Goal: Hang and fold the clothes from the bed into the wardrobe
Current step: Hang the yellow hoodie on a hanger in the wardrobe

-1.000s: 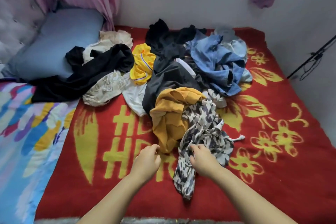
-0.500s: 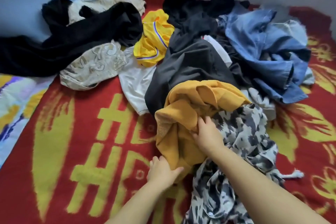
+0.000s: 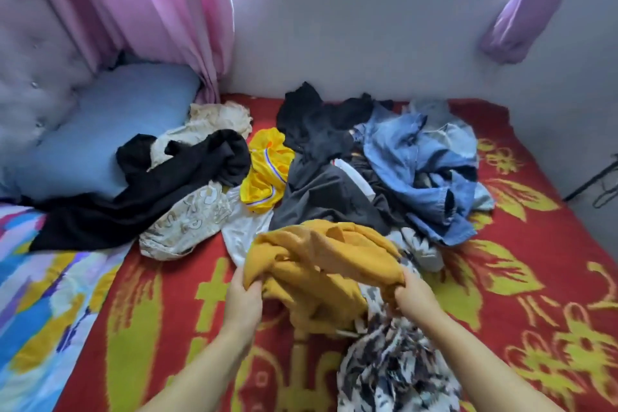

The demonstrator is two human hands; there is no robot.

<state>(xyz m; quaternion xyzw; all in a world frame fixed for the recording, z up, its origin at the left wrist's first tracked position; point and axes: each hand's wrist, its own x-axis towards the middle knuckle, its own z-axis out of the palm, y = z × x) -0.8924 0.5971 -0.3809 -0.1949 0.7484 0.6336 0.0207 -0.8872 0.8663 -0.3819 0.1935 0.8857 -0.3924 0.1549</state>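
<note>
Since half a second ago, we have lifted the mustard top off the pile, one bunched edge pinched in the left hand and one in the right hand. It hangs near the bed's front edge, over a patterned garment. We should probably shake it open before hanging.

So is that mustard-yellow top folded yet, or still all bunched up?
Bunched up. The mustard-yellow top hangs crumpled in loose folds between the left hand and right hand, each gripping one edge.
</note>
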